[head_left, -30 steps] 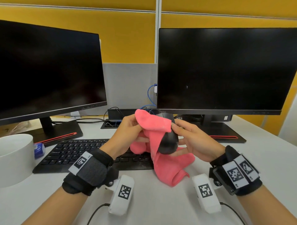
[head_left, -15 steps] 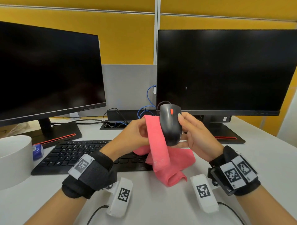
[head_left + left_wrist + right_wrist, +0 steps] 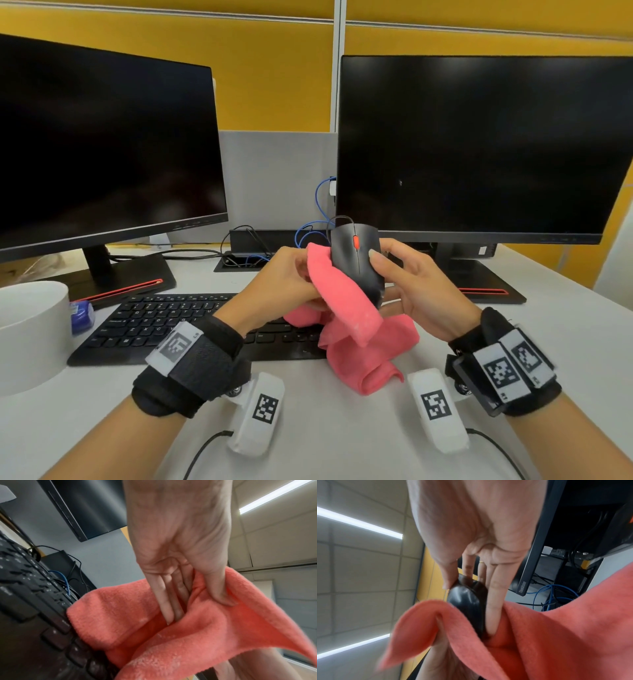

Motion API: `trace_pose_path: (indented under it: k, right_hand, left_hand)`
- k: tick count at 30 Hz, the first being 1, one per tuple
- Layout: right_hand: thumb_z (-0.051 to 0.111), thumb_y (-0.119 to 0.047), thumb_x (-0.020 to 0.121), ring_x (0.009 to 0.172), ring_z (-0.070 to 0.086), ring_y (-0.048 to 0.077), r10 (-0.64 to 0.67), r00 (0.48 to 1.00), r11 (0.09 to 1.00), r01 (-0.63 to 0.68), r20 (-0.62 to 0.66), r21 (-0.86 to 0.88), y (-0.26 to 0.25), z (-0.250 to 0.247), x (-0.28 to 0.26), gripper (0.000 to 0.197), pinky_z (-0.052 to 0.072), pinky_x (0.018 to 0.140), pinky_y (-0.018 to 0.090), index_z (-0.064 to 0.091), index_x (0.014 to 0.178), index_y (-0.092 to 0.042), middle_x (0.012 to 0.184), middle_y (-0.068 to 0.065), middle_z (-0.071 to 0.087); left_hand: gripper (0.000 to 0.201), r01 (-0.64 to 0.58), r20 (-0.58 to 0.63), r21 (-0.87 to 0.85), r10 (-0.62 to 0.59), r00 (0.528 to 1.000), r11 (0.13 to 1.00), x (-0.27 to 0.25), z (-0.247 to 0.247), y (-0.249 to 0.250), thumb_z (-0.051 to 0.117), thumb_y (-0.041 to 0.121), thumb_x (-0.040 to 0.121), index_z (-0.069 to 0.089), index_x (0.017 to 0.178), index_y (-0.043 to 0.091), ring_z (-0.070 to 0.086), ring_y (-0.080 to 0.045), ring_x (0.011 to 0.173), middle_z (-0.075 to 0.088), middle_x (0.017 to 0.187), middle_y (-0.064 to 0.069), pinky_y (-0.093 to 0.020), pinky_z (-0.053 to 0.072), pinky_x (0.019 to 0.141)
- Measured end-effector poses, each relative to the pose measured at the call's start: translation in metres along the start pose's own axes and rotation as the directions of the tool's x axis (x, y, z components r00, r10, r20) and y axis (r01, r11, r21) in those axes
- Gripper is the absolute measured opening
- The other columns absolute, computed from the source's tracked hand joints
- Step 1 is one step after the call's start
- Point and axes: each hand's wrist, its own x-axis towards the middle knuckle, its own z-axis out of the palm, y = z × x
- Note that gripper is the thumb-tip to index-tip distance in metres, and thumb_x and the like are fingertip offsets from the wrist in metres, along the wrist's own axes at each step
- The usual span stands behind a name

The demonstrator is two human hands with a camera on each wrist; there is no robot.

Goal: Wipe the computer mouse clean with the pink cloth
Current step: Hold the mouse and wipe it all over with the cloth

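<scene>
A black wired mouse (image 3: 356, 260) with an orange scroll wheel is held above the desk, buttons facing me. My right hand (image 3: 407, 284) grips it, thumb on its top and fingers behind; in the right wrist view the mouse (image 3: 467, 601) sits between thumb and fingers. The pink cloth (image 3: 346, 308) wraps the mouse's left side and lower end, and its tail hangs onto the desk. My left hand (image 3: 291, 274) pinches the cloth; in the left wrist view the thumb and fingers (image 3: 171, 601) close on the cloth (image 3: 188, 635).
A black keyboard (image 3: 164, 325) lies under and left of my hands. Two dark monitors (image 3: 102, 147) (image 3: 479, 147) stand behind. A white round container (image 3: 30, 332) is at the left edge, a small blue object (image 3: 81, 315) beside it. Cables (image 3: 308, 233) run at the back.
The cloth has slid off the mouse's top to its left side and lower end. The mouse has turned so its buttons and scroll wheel face me, and it has risen slightly.
</scene>
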Motion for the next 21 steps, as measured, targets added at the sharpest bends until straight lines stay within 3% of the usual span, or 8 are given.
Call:
trace_pose_path:
  k: [3,6,12,14,16,18,20,21]
  right_hand:
    - [0.057,-0.032,0.091,0.073,0.071,0.03,-0.009,1.0,0.999,0.01,0.019,-0.048,0.0002,0.0015,-0.0013,0.034,0.058,0.057,0.034,0.06,0.123,-0.022,0.098,0.01,0.074]
    - [0.057,-0.025,0.094,0.074,0.073,0.031,0.001,0.999,0.996,0.002,0.038,-0.088,0.0001,0.0019,-0.0021,0.031,0.059,0.057,0.035,0.059,0.125,-0.021,0.095,0.011,0.074]
    - [0.06,-0.024,0.091,0.086,0.07,0.046,0.008,0.998,0.989,0.002,0.065,-0.147,0.0003,0.0046,-0.0034,0.034,0.061,0.065,0.047,0.059,0.124,-0.018,0.101,0.031,0.068]
    - [0.059,-0.023,0.093,0.089,0.068,0.051,0.005,0.998,0.984,0.007,0.066,-0.18,0.0,0.0041,-0.0035,0.031,0.061,0.065,0.049,0.06,0.123,-0.018,0.101,0.035,0.066]
    - [0.058,-0.024,0.094,0.088,0.07,0.047,0.0,0.998,0.976,0.014,0.066,-0.218,0.0,0.0026,-0.0036,0.027,0.061,0.067,0.052,0.06,0.121,-0.018,0.099,0.03,0.07]
    - [0.058,-0.022,0.095,0.087,0.071,0.042,-0.008,0.998,0.967,0.023,0.059,-0.255,0.0007,0.0014,-0.0034,0.024,0.06,0.066,0.054,0.061,0.119,-0.019,0.097,0.024,0.072]
    - [0.059,-0.018,0.096,0.084,0.07,0.039,-0.009,0.999,0.954,0.024,0.05,-0.299,0.0017,0.0008,-0.0028,0.022,0.06,0.063,0.052,0.061,0.118,-0.019,0.092,0.022,0.073]
    - [0.059,-0.016,0.096,0.083,0.071,0.039,-0.006,0.999,0.949,0.021,0.048,-0.314,0.0018,0.0012,-0.0023,0.022,0.061,0.063,0.051,0.061,0.118,-0.02,0.09,0.02,0.073]
  left_hand:
    - [0.02,0.067,-0.011,-0.03,-0.068,0.998,0.997,0.0018,-0.0036,-0.0032,0.059,-0.009,0.088,0.07,0.104,-0.004,0.074,-0.022,0.077,0.075,0.087,-0.019,-0.032,0.061,0.07]
    - [0.016,0.1,-0.041,-0.056,-0.102,0.994,0.993,0.0023,-0.0042,-0.0033,0.057,0.0,0.094,0.072,0.096,0.0,0.075,-0.03,0.076,0.075,0.081,-0.018,-0.039,0.062,0.071]
    - [0.024,0.108,-0.113,-0.095,-0.118,0.987,0.99,0.0027,-0.006,0.002,0.062,0.021,0.094,0.073,0.093,0.0,0.073,-0.031,0.069,0.074,0.078,-0.018,-0.036,0.061,0.062]
    - [0.029,0.117,-0.117,-0.094,-0.128,0.985,0.989,0.0033,-0.0046,0.0018,0.06,0.025,0.095,0.072,0.093,-0.001,0.073,-0.036,0.071,0.074,0.081,-0.022,-0.042,0.062,0.065]
    - [0.033,0.131,-0.123,-0.092,-0.141,0.982,0.987,0.0043,-0.0036,0.0005,0.058,0.026,0.096,0.07,0.097,-0.005,0.073,-0.039,0.073,0.073,0.085,-0.026,-0.048,0.061,0.069]
    - [0.024,0.12,-0.119,-0.082,-0.129,0.984,0.989,0.0047,-0.0031,0.0001,0.057,0.019,0.097,0.069,0.1,-0.002,0.073,-0.034,0.076,0.073,0.089,-0.024,-0.045,0.061,0.07]
    - [0.015,0.095,-0.112,-0.033,-0.098,0.989,0.995,0.0044,-0.0042,-0.0005,0.058,0.008,0.095,0.071,0.102,0.011,0.072,-0.023,0.078,0.074,0.091,-0.017,-0.033,0.06,0.067]
    - [0.02,0.081,-0.106,-0.011,-0.082,0.991,0.997,0.0041,-0.005,-0.0012,0.059,0.003,0.093,0.071,0.1,0.018,0.071,-0.018,0.077,0.073,0.09,-0.013,-0.027,0.058,0.064]
